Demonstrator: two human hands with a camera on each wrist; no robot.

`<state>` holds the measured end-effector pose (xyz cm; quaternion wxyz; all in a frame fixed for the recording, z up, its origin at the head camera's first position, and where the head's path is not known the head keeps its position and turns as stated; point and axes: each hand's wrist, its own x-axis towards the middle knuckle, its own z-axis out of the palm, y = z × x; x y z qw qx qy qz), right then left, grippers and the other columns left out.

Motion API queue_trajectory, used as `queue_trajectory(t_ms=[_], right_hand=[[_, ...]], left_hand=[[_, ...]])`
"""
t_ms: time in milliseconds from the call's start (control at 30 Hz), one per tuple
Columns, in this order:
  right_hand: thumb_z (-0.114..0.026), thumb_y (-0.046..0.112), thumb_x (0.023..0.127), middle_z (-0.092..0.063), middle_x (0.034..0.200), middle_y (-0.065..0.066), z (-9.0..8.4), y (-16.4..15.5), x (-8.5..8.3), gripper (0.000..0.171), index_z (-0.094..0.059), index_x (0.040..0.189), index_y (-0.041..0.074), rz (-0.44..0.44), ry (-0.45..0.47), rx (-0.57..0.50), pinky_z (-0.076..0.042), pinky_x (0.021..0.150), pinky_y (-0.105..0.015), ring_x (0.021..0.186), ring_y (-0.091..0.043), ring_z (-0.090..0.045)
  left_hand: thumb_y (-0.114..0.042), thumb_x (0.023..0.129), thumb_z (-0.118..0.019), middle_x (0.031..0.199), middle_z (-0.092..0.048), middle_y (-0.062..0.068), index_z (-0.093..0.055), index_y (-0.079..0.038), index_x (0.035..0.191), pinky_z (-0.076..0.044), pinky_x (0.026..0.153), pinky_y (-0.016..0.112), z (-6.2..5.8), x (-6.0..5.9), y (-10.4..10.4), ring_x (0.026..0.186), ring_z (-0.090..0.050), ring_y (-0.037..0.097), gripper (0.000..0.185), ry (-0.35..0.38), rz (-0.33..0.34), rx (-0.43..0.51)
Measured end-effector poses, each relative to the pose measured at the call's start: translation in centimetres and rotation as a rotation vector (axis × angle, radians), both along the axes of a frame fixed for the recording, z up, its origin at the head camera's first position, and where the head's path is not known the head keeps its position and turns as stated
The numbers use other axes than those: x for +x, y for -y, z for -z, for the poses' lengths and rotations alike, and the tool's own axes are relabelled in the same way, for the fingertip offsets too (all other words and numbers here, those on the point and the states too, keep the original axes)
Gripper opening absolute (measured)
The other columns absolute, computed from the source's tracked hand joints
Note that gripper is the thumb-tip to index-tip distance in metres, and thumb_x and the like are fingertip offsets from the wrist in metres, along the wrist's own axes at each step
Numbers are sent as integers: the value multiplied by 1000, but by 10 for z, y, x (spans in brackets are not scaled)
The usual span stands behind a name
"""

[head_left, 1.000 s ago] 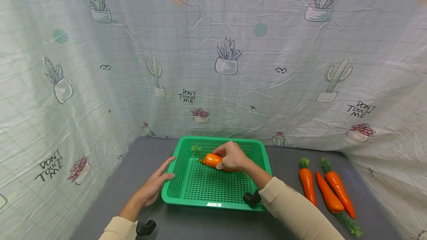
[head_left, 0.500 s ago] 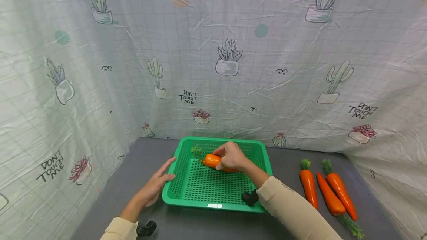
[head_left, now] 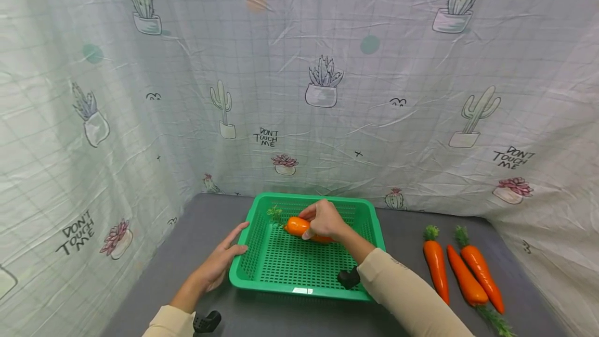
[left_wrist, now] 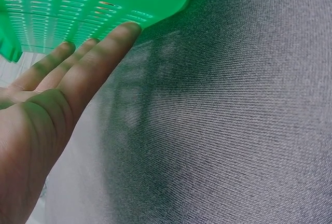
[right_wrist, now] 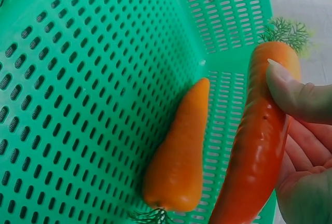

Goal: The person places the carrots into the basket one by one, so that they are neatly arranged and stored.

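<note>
Barely moved since earlier: pinching carrot [right_wrist: 259, 141] within basket [head_left: 271, 287] with right hand [head_left: 325, 221], touching its side with straight-fingered left hand [head_left: 217, 265] (grey desk [head_left: 187, 233] beneath, creased cactus-print curtain [head_left: 290, 30] behind).

Prob. curtained booth [head_left: 51, 165], cactus-print sheet [head_left: 281, 30] on 3 sides of grey tbl. [head_left: 401, 233]

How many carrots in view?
5: held carrot in the right hand, loose carrot in the green basket; left carrot, middle carrot, right carrot on the gray table beside it. The right sleeve may hide more.
</note>
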<state>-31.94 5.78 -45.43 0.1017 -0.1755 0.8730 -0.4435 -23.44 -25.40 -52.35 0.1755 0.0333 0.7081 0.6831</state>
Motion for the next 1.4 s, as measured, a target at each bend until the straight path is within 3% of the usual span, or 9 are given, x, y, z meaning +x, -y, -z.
queue_trajectory(t_ms=[933, 1400], right_hand=[[-97, 0, 60, -80, 107, -11, 28, 7, -7, 51, -80, 108, 5, 12, -36, 30, -62, 83, -38, 95, -23, -74], [-98, 2, 61, -80, 105, -11, 33, 6, -10, 49, -81, 107, 5, 17, -48, 27, -62, 82, -37, 93, -22, -75]], left_hand=[[-24, 105, -56, 164, -26, 31, -13, -35, 167, -60, 88, 43, 2, 0, -1, 118, -67, 29, 77, 3, -11, -4], [-23, 106, -55, 163, -27, 34, -10, -32, 168, -60, 87, 42, 0, 1, 0, 117, -68, 28, 77, -16, 2, -1]])
